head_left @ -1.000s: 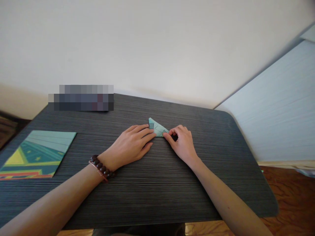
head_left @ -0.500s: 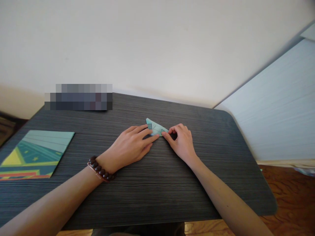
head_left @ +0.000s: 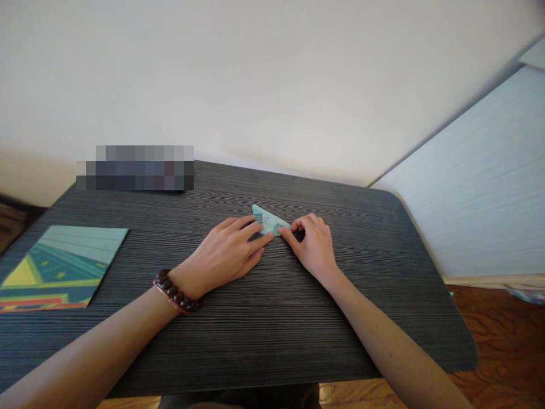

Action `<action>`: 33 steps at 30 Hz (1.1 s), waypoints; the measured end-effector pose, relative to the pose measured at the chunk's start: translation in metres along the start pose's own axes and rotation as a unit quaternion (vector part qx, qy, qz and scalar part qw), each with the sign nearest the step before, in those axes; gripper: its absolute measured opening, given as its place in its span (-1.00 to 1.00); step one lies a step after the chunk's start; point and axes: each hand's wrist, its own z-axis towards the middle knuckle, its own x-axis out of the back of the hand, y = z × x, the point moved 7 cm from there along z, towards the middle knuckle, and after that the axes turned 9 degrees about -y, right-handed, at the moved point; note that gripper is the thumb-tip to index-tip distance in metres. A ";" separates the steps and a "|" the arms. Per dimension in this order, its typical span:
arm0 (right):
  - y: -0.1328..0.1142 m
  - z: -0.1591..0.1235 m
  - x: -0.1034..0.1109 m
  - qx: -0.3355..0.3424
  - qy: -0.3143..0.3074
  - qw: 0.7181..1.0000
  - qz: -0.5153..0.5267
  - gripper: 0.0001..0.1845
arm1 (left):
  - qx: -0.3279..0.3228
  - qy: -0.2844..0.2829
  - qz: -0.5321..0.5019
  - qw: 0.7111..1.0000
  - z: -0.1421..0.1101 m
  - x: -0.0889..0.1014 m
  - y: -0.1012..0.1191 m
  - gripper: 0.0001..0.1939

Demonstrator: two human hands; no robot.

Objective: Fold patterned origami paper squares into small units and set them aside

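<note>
A small folded piece of paper (head_left: 271, 221), pale green with printed marks, lies on the dark table between my hands. It has a roughly triangular outline. My left hand (head_left: 232, 247) rests over its left side, fingers stretched out and fingertips on the paper. At the paper's right corner, my right hand (head_left: 314, 245) pinches the tip between thumb and forefinger. The left fingers hide part of the paper's left and lower edge. A beaded bracelet (head_left: 176, 292) circles my left wrist.
On the left of the dark wood-grain table (head_left: 272, 341) lies a flat printed sheet (head_left: 63, 267) in green, yellow and orange. A blurred-out object (head_left: 136, 170) stands at the back left. A white wall (head_left: 272, 85) runs behind, and a pale panel (head_left: 481, 182) rises at the right.
</note>
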 end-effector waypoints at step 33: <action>0.000 0.001 0.002 0.014 -0.013 0.999 0.046 -0.83 | 0.015 -0.002 -0.014 1.000 0.000 0.002 0.001 -0.67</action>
